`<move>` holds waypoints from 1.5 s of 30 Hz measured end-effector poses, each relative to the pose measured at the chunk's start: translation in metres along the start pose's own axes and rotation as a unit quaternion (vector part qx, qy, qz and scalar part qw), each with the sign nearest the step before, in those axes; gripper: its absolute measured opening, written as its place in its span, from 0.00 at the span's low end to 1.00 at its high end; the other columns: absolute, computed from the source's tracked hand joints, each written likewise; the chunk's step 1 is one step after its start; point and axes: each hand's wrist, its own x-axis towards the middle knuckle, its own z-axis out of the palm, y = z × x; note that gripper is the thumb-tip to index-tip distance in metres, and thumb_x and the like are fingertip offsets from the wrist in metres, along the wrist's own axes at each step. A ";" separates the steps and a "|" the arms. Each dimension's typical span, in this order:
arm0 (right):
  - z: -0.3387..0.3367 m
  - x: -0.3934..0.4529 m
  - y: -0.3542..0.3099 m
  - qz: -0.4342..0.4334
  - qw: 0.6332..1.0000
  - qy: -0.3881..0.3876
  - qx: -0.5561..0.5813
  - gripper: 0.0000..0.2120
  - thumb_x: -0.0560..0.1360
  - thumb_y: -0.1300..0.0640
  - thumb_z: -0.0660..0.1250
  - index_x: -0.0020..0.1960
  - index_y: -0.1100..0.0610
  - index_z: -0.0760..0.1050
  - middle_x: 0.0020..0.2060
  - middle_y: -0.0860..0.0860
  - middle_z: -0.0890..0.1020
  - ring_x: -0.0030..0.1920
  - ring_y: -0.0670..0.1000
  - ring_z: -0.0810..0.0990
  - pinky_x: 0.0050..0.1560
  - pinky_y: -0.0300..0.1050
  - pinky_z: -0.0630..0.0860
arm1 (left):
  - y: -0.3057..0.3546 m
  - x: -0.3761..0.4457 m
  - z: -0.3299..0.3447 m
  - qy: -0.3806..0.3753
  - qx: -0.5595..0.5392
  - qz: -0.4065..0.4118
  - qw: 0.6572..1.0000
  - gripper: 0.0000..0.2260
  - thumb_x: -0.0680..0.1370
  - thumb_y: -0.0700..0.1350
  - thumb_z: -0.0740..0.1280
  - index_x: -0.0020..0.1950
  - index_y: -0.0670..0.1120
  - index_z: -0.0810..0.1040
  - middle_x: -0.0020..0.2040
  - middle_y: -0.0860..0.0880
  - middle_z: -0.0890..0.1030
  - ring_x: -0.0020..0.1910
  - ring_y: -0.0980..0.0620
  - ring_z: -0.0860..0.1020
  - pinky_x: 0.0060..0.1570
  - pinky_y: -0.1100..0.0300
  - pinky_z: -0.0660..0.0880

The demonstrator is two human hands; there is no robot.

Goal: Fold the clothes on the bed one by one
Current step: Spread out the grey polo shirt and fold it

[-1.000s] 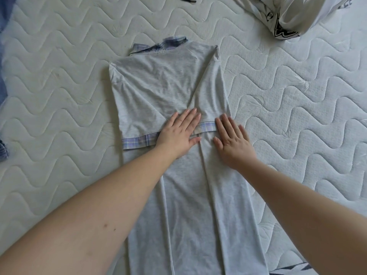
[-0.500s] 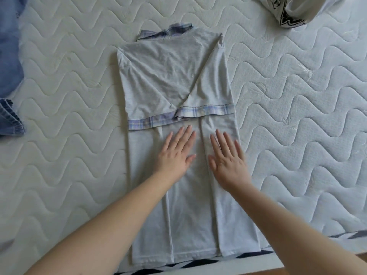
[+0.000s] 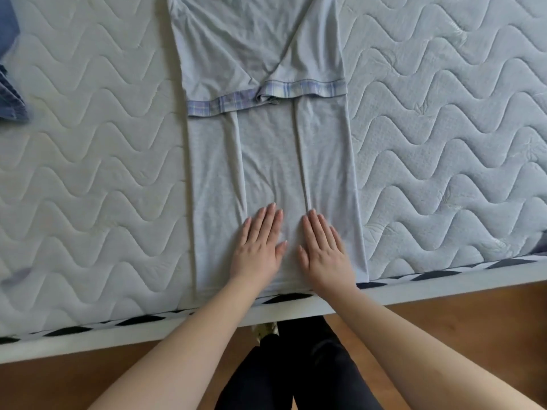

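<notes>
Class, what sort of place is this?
Probably a bedroom: a bare quilted mattress on a white bed frame, a wooden floor below, and a grey shirt spread out for folding.

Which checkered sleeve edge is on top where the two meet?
The right plaid cuff lies on top. Its inner end overlaps the left plaid cuff, which sits lower and slants. Both belong to the grey shirt.

One grey shirt (image 3: 266,137) with two plaid-trimmed sleeves lies on one quilted mattress (image 3: 444,143). Two hands, the left hand (image 3: 260,247) and the right hand (image 3: 324,253), press flat on it. One blue denim garment (image 3: 9,93) shows at the frame's edge.
</notes>
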 end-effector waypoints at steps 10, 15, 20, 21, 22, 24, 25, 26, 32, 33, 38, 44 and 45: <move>0.018 -0.076 -0.003 -0.048 0.998 -0.013 -0.028 0.27 0.83 0.53 0.54 0.80 0.56 0.53 0.79 0.51 0.54 0.79 0.50 0.50 0.78 0.47 0.46 | -0.030 -0.096 0.009 -0.011 -0.047 0.069 0.996 0.30 0.82 0.56 0.51 0.79 0.40 0.53 0.79 0.44 0.53 0.78 0.46 0.52 0.75 0.49 0.58; 0.004 -0.084 0.020 -0.075 0.995 0.035 -0.063 0.27 0.77 0.63 0.63 0.75 0.60 0.65 0.74 0.55 0.69 0.75 0.56 0.65 0.75 0.54 0.58 | -0.060 -0.132 0.006 0.022 -0.040 0.017 0.999 0.27 0.75 0.46 0.71 0.72 0.42 0.70 0.73 0.42 0.69 0.72 0.42 0.67 0.69 0.39 0.65; -0.004 -0.067 0.041 -0.156 0.978 0.061 -0.122 0.29 0.67 0.69 0.71 0.68 0.62 0.74 0.65 0.57 0.77 0.65 0.60 0.76 0.66 0.60 0.70 | -0.073 -0.122 0.011 0.042 -0.033 0.033 0.998 0.22 0.71 0.43 0.75 0.65 0.46 0.78 0.67 0.45 0.76 0.66 0.42 0.73 0.58 0.38 0.72; -0.005 -0.063 0.044 -0.173 0.974 0.065 -0.134 0.28 0.67 0.69 0.71 0.67 0.63 0.75 0.64 0.57 0.78 0.63 0.60 0.77 0.64 0.60 0.71 | -0.075 -0.119 0.010 0.051 -0.039 0.045 0.997 0.22 0.69 0.42 0.77 0.63 0.45 0.80 0.64 0.44 0.77 0.63 0.41 0.74 0.55 0.41 0.74; -0.007 -0.062 0.047 -0.190 0.969 0.069 -0.145 0.28 0.68 0.70 0.71 0.67 0.63 0.75 0.63 0.58 0.78 0.62 0.60 0.78 0.62 0.59 0.73 | -0.077 -0.116 0.009 0.061 -0.047 0.058 0.995 0.22 0.67 0.41 0.78 0.61 0.44 0.81 0.62 0.44 0.79 0.61 0.41 0.76 0.53 0.43 0.75; -0.010 -0.061 0.049 -0.225 0.957 0.065 -0.170 0.27 0.69 0.71 0.68 0.68 0.65 0.73 0.63 0.59 0.78 0.62 0.61 0.78 0.58 0.58 0.75 | -0.080 -0.111 0.003 0.082 -0.077 0.077 0.991 0.20 0.67 0.35 0.77 0.58 0.41 0.82 0.58 0.41 0.80 0.57 0.39 0.78 0.53 0.45 0.77; -0.012 -0.062 0.049 -0.237 0.952 0.063 -0.183 0.28 0.69 0.71 0.66 0.69 0.65 0.72 0.64 0.59 0.77 0.62 0.61 0.77 0.57 0.57 0.76 | -0.081 -0.110 0.000 0.092 -0.093 0.082 0.988 0.20 0.66 0.30 0.75 0.58 0.39 0.82 0.57 0.41 0.81 0.56 0.38 0.78 0.54 0.45 0.78; -0.014 -0.063 0.049 -0.240 0.949 0.062 -0.193 0.28 0.69 0.70 0.64 0.69 0.65 0.72 0.65 0.60 0.76 0.62 0.61 0.77 0.56 0.56 0.76 | -0.082 -0.108 -0.004 0.099 -0.104 0.083 0.986 0.21 0.66 0.26 0.72 0.57 0.38 0.82 0.57 0.40 0.81 0.55 0.37 0.79 0.54 0.45 0.78; -0.028 -0.058 0.061 -0.166 0.963 0.058 -0.205 0.31 0.69 0.71 0.67 0.71 0.62 0.70 0.62 0.60 0.77 0.58 0.63 0.77 0.55 0.57 0.75 | -0.078 -0.108 -0.025 0.113 0.031 0.051 0.992 0.18 0.63 0.27 0.71 0.50 0.40 0.81 0.46 0.43 0.81 0.45 0.42 0.80 0.42 0.50 0.76; -0.029 -0.054 0.063 -0.169 0.962 0.059 -0.206 0.30 0.69 0.71 0.68 0.70 0.62 0.71 0.60 0.60 0.77 0.56 0.63 0.78 0.55 0.57 0.75 | -0.078 -0.106 -0.026 0.114 0.054 0.045 0.991 0.17 0.63 0.28 0.71 0.49 0.41 0.81 0.44 0.44 0.80 0.43 0.42 0.79 0.41 0.51 0.74; -0.031 -0.044 0.060 -0.219 0.956 0.109 -0.163 0.21 0.66 0.72 0.71 0.58 0.63 0.79 0.51 0.58 0.82 0.48 0.61 0.81 0.50 0.54 0.78 | -0.072 -0.099 -0.023 0.151 0.060 0.087 0.983 0.12 0.64 0.30 0.71 0.44 0.41 0.81 0.40 0.45 0.80 0.41 0.44 0.79 0.43 0.52 0.75; -0.058 -0.061 0.050 -0.225 0.963 0.115 -0.092 0.18 0.63 0.77 0.72 0.50 0.64 0.82 0.48 0.57 0.86 0.48 0.59 0.85 0.39 0.52 0.81 | -0.065 -0.116 -0.041 0.180 -0.017 0.073 0.981 0.14 0.59 0.24 0.74 0.40 0.37 0.79 0.34 0.42 0.79 0.34 0.43 0.80 0.34 0.55 0.78; -0.065 -0.064 0.046 -0.229 0.962 0.119 -0.090 0.18 0.63 0.77 0.72 0.50 0.64 0.82 0.47 0.56 0.86 0.47 0.59 0.85 0.38 0.51 0.81 | -0.065 -0.121 -0.048 0.179 -0.021 0.067 0.981 0.15 0.58 0.24 0.74 0.40 0.37 0.79 0.33 0.42 0.79 0.32 0.44 0.79 0.30 0.56 0.76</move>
